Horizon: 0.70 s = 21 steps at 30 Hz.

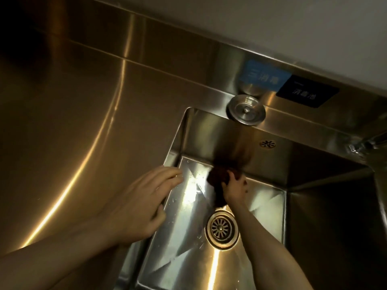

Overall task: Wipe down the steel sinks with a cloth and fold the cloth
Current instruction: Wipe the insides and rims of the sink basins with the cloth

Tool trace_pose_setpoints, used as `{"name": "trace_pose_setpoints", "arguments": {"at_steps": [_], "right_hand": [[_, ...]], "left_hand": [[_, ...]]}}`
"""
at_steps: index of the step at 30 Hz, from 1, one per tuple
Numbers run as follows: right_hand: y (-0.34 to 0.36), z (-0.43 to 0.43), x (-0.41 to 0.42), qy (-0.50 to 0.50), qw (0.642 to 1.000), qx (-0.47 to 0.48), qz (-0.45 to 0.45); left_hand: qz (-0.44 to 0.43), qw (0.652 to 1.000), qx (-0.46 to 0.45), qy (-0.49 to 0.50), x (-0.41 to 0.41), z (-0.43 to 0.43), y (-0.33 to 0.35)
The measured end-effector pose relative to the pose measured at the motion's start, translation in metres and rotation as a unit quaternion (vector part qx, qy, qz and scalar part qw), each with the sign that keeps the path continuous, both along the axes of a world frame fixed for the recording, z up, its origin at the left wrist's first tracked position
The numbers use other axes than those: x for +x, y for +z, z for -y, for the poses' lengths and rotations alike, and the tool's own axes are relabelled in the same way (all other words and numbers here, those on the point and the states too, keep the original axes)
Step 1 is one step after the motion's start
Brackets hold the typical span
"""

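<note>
Gripping a dark cloth in the right hand, fingers curled round it, thumb not making itself out. Pressing it low in the sink, where the floor meets the back wall, beyond the drain. Showing only as a dark, blurred wad, partly tucked under the hand and sunk in its own shadow; giving away no weave or folds. Sitting below a dark smudge on the back wall, reflection or blur, not telling which.

Holding the left hand open, fingers nearly straight and close together, over the sink's left rim and the counter beside it; not showing whether touching the steel. Running both forearms off the bottom edge.

Seeing a round plug on the ledge behind the sink, and an overflow in the back wall below it. Reading nothing sure on the blue label or the black label just beside it, the characters being too soft. Catching only a sliver of a tap at the right edge, cut off by the frame. Losing the sink's right wall in deep shadow, and its near rim below the frame.
</note>
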State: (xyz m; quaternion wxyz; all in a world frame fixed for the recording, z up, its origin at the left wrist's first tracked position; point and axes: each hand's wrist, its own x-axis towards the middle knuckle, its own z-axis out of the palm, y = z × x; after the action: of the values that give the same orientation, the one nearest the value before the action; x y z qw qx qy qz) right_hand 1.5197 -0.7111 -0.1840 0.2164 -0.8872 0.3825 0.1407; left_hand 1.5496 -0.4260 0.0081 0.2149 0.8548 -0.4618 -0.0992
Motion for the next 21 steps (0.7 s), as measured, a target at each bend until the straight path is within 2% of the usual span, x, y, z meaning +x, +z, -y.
{"name": "trace_pose_setpoints", "arguments": {"at_steps": [1, 3, 6, 10, 13, 14, 17, 18, 19, 20, 21], "right_hand": [[-0.007, 0.003, -0.005, -0.052, 0.998, 0.003, -0.027], [-0.014, -0.001, 0.004, -0.097, 0.994, -0.005, -0.055], [-0.024, -0.042, 0.046, -0.074, 0.993, -0.02, -0.086], [-0.037, -0.114, 0.082, 0.127, 0.989, -0.043, -0.067], [-0.036, -0.101, 0.077, 0.268, 0.959, -0.076, -0.054], [-0.034, -0.087, 0.063, 0.35, 0.931, -0.086, -0.058], [-0.029, -0.035, -0.012, 0.572, 0.817, -0.058, -0.048], [-0.03, -0.016, -0.035, 0.616, 0.785, -0.042, -0.05], [-0.031, 0.001, -0.05, 0.634, 0.77, -0.037, -0.059], [-0.031, 0.013, -0.054, 0.621, 0.779, -0.057, -0.065], [-0.036, 0.015, -0.048, 0.584, 0.807, -0.071, -0.054]], "left_hand": [[0.0, 1.0, 0.002, 0.003, -0.001, 0.0, 0.001], [0.006, 1.0, 0.01, -0.009, -0.002, 0.002, 0.0], [0.021, 0.999, 0.024, -0.029, 0.0, 0.002, -0.005], [0.048, 0.998, 0.033, -0.035, -0.001, 0.001, -0.005], [0.049, 0.998, 0.039, -0.031, -0.001, 0.003, -0.004], [0.049, 0.997, 0.04, -0.033, -0.001, 0.003, -0.004], [0.066, 0.997, 0.037, -0.034, 0.0, 0.003, -0.004], [0.067, 0.997, 0.035, -0.034, 0.0, 0.003, -0.006], [0.063, 0.997, 0.036, -0.034, -0.001, 0.003, -0.006], [0.061, 0.997, 0.037, -0.032, -0.002, 0.003, -0.007], [0.062, 0.997, 0.036, -0.028, -0.002, 0.003, -0.008]]}}
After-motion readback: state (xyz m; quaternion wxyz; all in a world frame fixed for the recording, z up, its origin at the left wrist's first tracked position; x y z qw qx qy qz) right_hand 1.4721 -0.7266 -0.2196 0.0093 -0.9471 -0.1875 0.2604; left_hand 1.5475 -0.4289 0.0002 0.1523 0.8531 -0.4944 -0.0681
